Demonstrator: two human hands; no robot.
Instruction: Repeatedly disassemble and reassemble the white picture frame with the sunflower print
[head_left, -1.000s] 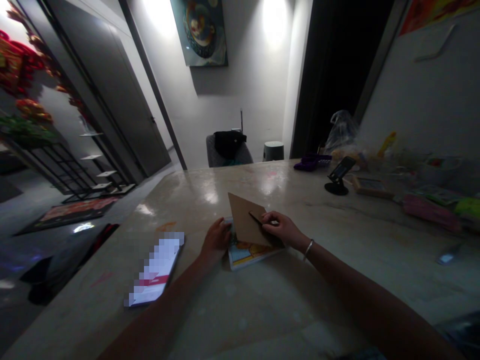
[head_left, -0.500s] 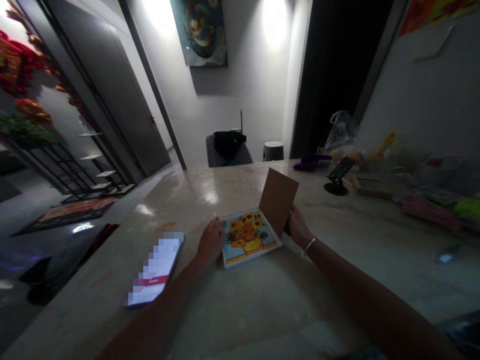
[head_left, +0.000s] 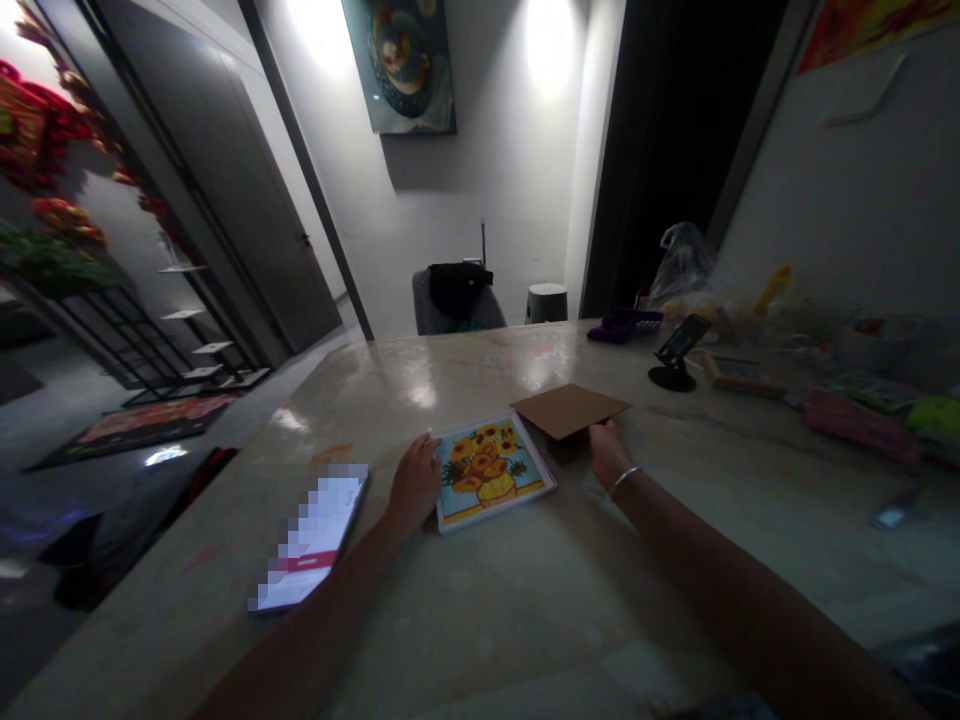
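Sunflowers point(head_left: 487, 455) are sitting in a yellow pot on a small picture board point(head_left: 457, 495), and the board is lying flat on a pale stone table point(head_left: 480, 640) with its bright side facing up. A brown card point(head_left: 570, 410) is lying almost flat just past the board's right corner, and a dark shadow is showing under it. The right hand point(head_left: 609, 453) is reaching up to the near edge of the card, with its fingers point(head_left: 600, 432) touching it, but I cannot tell if the hand is really holding on. A thin silver bracelet point(head_left: 625, 482) is circling that wrist. The left hand point(head_left: 415, 486) is resting on the table, a little curled, with its fingers point(head_left: 429, 442) touching the left edge of the board, and I cannot tell if it is gripping. A tablet point(head_left: 311, 537) with a blurred screen is lying near the left hand. Farther along the table, a black phone stand point(head_left: 673, 355) is standing near a purple bundle point(head_left: 624, 325) and a plastic bag point(head_left: 684, 265). Past the table, a gray chair point(head_left: 457, 315) is standing under a round painting point(head_left: 401, 55) on the wall.
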